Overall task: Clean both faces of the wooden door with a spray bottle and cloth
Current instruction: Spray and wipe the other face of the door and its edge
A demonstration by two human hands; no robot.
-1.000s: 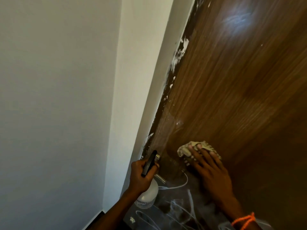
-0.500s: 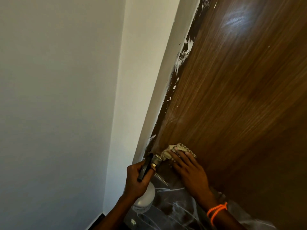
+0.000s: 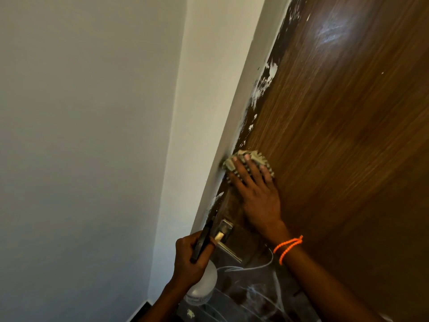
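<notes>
Door [image 3: 336, 140] of brown wood fills the right of the frame, white paint smears [image 3: 264, 87] along its left edge. Cloth [image 3: 249, 162] lies flat on it at centre, pressed by the straight fingers of the right hand [image 3: 257, 194]. Lower down, the left hand [image 3: 189, 261] grips the bottle [image 3: 202, 291] by its black trigger, beside the metal handle [image 3: 226, 242]. White wall [image 3: 92, 135] spans the left.
</notes>
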